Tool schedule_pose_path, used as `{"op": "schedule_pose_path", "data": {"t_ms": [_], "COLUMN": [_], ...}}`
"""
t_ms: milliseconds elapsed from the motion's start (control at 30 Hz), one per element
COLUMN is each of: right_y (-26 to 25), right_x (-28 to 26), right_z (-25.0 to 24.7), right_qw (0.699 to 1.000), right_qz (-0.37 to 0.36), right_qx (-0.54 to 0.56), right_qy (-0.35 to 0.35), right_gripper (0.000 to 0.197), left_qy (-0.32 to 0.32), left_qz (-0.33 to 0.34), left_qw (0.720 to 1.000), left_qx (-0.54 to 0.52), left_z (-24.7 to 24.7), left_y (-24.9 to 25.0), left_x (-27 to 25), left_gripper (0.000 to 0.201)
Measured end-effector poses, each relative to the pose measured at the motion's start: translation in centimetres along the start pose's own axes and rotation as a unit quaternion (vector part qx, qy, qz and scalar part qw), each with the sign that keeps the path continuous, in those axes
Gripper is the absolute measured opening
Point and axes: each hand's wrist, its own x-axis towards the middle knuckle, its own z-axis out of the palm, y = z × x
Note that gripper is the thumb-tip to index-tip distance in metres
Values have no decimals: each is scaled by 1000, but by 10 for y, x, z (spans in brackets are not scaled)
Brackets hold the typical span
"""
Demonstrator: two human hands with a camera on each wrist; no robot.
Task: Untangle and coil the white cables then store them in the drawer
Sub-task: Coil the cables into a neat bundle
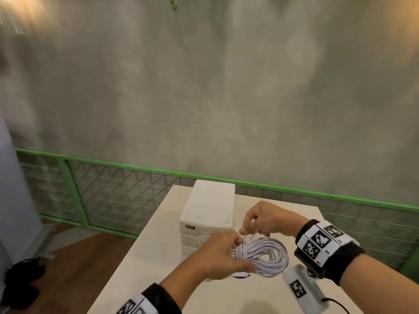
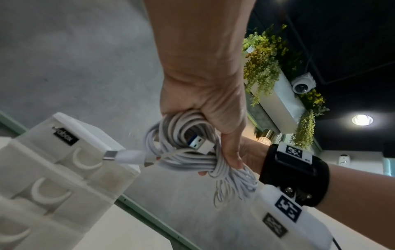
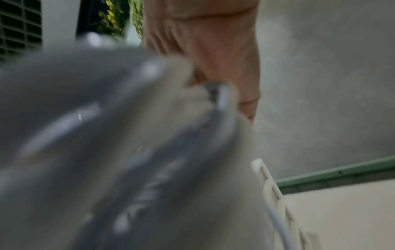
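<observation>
A bundle of coiled white cables (image 1: 266, 257) hangs just above the table, in front of the white drawer unit (image 1: 209, 214). My left hand (image 1: 237, 245) grips the bundle at its wrapped left end. In the left wrist view the coil (image 2: 188, 157) shows a USB-A plug (image 2: 200, 145) and a smaller plug (image 2: 126, 156) sticking out toward the drawer unit (image 2: 53, 177). My right hand (image 1: 246, 232) pinches a cable end just above the wrapped part. The right wrist view is filled by the blurred coil (image 3: 107, 135) under my right hand (image 3: 213, 67). All the drawers look closed.
The pale table (image 1: 147, 257) ends near the left of the drawer unit, with wooden floor (image 1: 74, 268) beyond. A green mesh railing (image 1: 113, 191) and a grey wall run behind. Something purple and white (image 1: 241, 275) lies under the coil.
</observation>
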Motion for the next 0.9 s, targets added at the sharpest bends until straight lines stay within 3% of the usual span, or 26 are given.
{"op": "schedule_pose_path", "data": {"t_ms": [167,267,333,367,400,433,467,500,533,567,667,900], "right_y": [10,22,9,5,3,6,12,11,13,24,27,16], "right_x": [6,-1,-4,-1,4,12,13,12,12,14,8,-7], "right_z": [2,-2,8,15,24,38,48,52,55,54,52,56], "right_qw": [998,987,976,953,897,807,769,775,806,825,819,858], "right_qz": [23,11,4,-4,-17,-53,-84,-61,-29,-12,-9,9], "right_qx": [56,134,210,304,417,521,569,601,585,564,571,509], "right_qy": [-13,-85,-61,5,145,272,279,187,79,30,56,69], "right_gripper": [16,11,7,17,35,43,40,29,26,32,39,25], "left_qy": [22,-11,-27,-23,-15,-2,13,28,42,57,101,174], "left_qz": [-21,-9,14,20,22,21,18,16,13,13,11,-9], "left_qw": [996,983,968,962,957,952,945,938,934,932,930,926], "left_qx": [-80,-182,-249,-271,-289,-306,-327,-345,-355,-357,-354,-335], "left_z": [-8,-15,-19,-20,-20,-20,-19,-18,-16,-15,-11,-4], "left_y": [-4,-5,-3,-2,-2,-2,-3,-4,-6,-7,-12,-26], "left_x": [2,4,5,7,8,11,13,16,18,21,27,30], "left_gripper": [50,51,45,45,46,47,45,42,38,34,25,19]}}
